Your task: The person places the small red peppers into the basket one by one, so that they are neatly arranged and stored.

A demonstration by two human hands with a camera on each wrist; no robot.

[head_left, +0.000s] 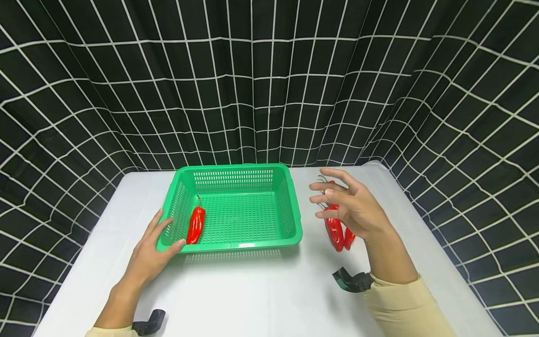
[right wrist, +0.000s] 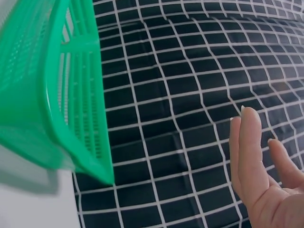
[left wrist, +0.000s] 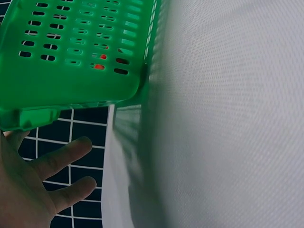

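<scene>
Black cloth with a white grid (head_left: 269,84) hangs behind and to both sides of a white table (head_left: 261,290). Farthest left, the left hand (head_left: 149,255) lies flat on the table with its fingers straight and relaxed, holding nothing; the thumb touches the near left corner of the green basket (head_left: 290,206). The left wrist view shows those fingers (left wrist: 61,154) spread under the basket's rim (left wrist: 28,116). Just beyond the thumb, inside the basket along its left wall, lies a red pepper (head_left: 195,224) with its stem pointing away. Right of the basket, the right hand (head_left: 355,208) hovers above the table, fingers spread and loosely bent, gripping nothing. Directly under its palm, two more red peppers (head_left: 337,231) lie side by side on the table, partly hidden by the hand, just beside the basket's right wall. In the right wrist view the fingers (right wrist: 249,152) stand open against the cloth.
</scene>
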